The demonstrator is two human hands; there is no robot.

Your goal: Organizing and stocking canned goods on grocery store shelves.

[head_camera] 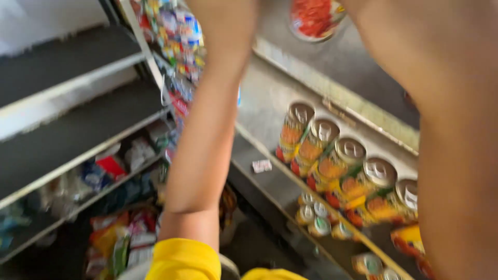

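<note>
Both of my arms reach upward and both hands are cut off by the top edge of the picture. My left forearm [207, 129] rises through the middle, with a yellow sleeve [181, 259] at its base. My right arm [456, 155] fills the right side, close to the camera. Between the two arms, at the top edge, a round can with a red label [315, 18] shows against an upper shelf. Whether a hand touches it is hidden. Below it, a row of several orange-and-green labelled cans [337, 161] with silver lids stands on a metal shelf [270, 103].
Smaller cans [316, 218] sit on the shelf below the row. A small white tag [262, 166] lies on that shelf. Dark shelves [78, 129] run along the left, with coloured packets [119, 238] low down. More bright packets [176, 31] hang at the top centre.
</note>
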